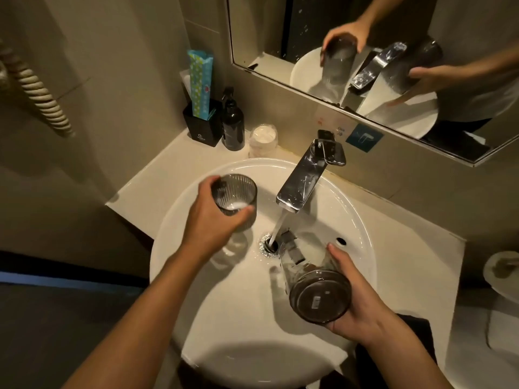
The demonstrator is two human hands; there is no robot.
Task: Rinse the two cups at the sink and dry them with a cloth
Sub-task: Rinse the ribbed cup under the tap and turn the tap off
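While water runs from the chrome faucet (306, 175) at twelve o'clock straight into the drain (268, 245), two ribbed smoked-glass cups are held over the white round sink (362, 220). The upright cup (234, 193), at ten o'clock from the drain, carries a little pale, foamy liquid at its bottom. The tipped cup (311, 282), at four o'clock from the drain, lies nearly on its side, its mouth toward the stream and its base, bearing a small sticker, toward the camera; water splashes white inside its mouth end.

The left hand (213, 220) reaches in from seven o'clock, forearm extended, and grasps the upright cup from the near side, thumb on the lower wall, fingers wrapped behind. The right hand (362, 299) comes in from five o'clock and cradles the tipped cup from its right, palm against the wall, thumb laid along the top.

On the counter at eleven o'clock stand a black holder (200, 123) with a blue patterned packet (200, 82) in it, a dark pump bottle (233, 124), and a wrapped clear cup (263, 140).
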